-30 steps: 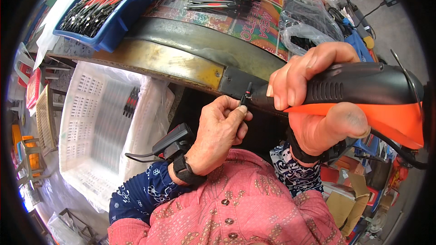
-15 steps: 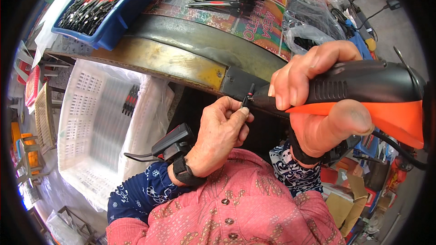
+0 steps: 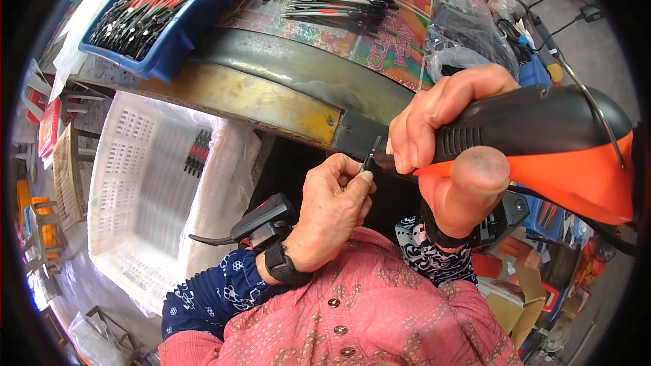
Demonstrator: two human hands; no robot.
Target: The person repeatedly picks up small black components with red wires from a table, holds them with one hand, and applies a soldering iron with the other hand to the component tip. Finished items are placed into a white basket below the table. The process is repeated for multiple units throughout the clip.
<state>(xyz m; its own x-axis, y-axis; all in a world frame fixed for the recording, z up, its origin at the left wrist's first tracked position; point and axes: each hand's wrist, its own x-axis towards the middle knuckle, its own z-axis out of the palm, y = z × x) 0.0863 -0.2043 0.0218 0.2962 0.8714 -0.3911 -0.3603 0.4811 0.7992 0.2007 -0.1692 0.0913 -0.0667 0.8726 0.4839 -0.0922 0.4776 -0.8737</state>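
Matt black and smooth orange plastic encase a power tool [image 3: 536,137] at right of frame. Near centre, a scuffed, brassy metal strip [image 3: 244,97] edges a worn workbench [image 3: 298,61] with a metallic grey sheen. At upper left, a blue bin [image 3: 173,47] shows glossy plastic; below it, thin, creased film [image 3: 229,169] drapes a perforated white plastic crate [image 3: 112,190]. Matt cardboard forms a box [image 3: 530,298] at lower right; pink patterned cloth makes up a shirt [image 3: 386,305] at bottom centre.

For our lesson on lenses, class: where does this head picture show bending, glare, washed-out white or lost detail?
Head view: the metal edge bows, fisheye-style, and shines in places; the white crate looks washed out low down; the left hand looks fairly sharp, but the black part it pinches shows little detail.
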